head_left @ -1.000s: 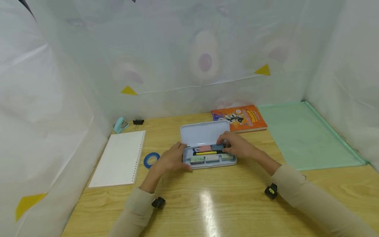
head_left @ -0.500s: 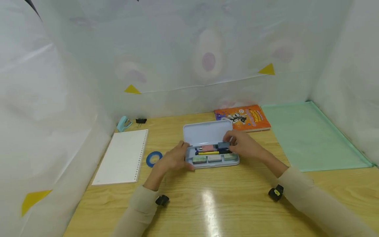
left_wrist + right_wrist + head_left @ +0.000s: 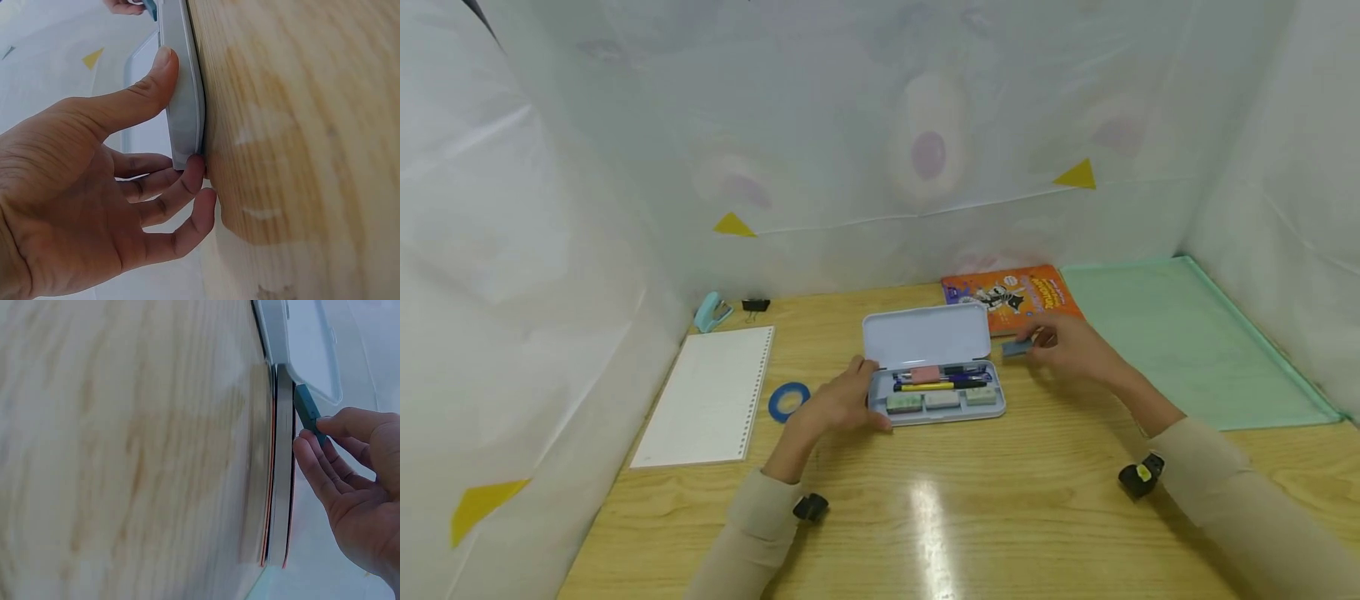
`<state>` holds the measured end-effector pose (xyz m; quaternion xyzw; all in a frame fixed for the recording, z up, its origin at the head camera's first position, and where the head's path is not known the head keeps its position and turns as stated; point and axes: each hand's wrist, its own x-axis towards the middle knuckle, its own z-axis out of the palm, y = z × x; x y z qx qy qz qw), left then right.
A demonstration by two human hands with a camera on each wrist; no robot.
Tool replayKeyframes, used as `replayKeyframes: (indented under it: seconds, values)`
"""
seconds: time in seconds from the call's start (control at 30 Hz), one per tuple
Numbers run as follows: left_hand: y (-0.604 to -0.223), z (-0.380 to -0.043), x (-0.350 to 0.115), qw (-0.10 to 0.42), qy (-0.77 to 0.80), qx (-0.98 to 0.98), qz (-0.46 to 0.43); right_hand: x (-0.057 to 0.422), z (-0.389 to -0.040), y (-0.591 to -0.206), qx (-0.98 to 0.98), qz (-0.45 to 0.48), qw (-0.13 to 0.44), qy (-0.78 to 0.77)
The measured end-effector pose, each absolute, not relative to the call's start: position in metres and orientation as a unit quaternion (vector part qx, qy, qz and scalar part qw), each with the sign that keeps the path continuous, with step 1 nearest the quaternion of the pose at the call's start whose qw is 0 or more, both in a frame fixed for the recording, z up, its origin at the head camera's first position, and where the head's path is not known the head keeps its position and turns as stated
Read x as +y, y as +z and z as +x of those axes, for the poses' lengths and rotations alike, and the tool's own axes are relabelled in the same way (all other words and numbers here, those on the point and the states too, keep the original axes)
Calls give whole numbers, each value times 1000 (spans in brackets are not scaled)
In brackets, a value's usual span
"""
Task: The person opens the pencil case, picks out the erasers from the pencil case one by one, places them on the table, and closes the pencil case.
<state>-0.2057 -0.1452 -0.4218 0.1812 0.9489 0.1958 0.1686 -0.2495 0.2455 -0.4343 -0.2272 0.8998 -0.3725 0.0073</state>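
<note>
A pale blue pencil case lies on the table with its lid raised. Inside are pens, a yellow-and-black marker, a pink eraser and several pale small blocks along the front. My left hand grips the left end of the case; in the left wrist view its thumb lies along the front wall, with fingers bent at the end. My right hand pinches a blue-grey eraser between thumb and fingers, to the right of the case. The right wrist view shows this eraser held in the fingertips.
An orange book lies behind the case, near a green translucent mat on the right. To the left are a blue tape roll, a white notepad, a light-blue stapler and a black binder clip.
My right hand has lifted the blue-grey eraser out of the pencil case and moved it rightward. The left hand has stayed on the case's left end.
</note>
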Motion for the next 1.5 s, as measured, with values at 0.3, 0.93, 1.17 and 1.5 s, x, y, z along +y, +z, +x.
replayKeyframes:
  seconds: [0.3, 0.93, 1.17, 1.5]
  values:
    - [-420, -206, -145, 171, 204, 946, 186, 254, -256, -438, 899, -235, 10, -368]
    - [-420, -207, -146, 176, 203, 945, 186, 220, -247, -424, 878, -256, 46, -401]
    - [-422, -208, -147, 175, 219, 942, 185, 183, -248, -427, 857, -292, 55, -421]
    - [-425, -208, -152, 170, 252, 933, 192, 138, -244, -437, 850, -325, 88, -404]
